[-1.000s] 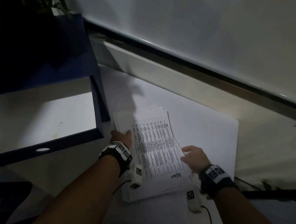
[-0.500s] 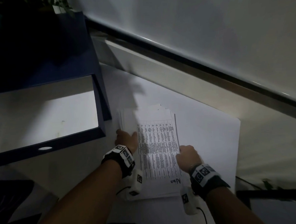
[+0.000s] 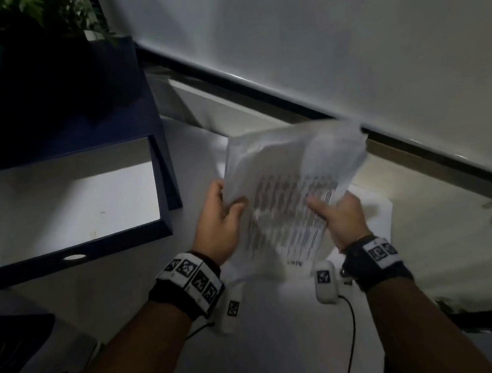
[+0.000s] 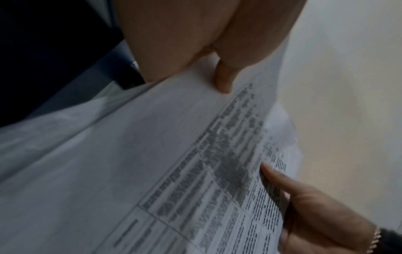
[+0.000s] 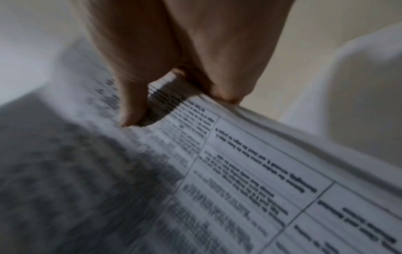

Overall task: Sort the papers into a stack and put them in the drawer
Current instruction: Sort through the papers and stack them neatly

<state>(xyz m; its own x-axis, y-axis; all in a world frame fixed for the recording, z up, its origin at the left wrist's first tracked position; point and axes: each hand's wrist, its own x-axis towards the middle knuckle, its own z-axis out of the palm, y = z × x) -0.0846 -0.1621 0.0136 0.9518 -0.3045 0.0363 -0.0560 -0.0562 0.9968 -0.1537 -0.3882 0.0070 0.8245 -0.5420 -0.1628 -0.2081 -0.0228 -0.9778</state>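
Papers (image 3: 286, 201) (blurred) between both hands (image 3: 218, 225)

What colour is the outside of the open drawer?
Dark navy blue outside, white inside; the drawer shows best in the head view.

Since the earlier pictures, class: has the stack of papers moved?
Yes. The stack of papers, earlier flat on the white sheet beside the open drawer, is lifted off it, held by the left hand and right hand.
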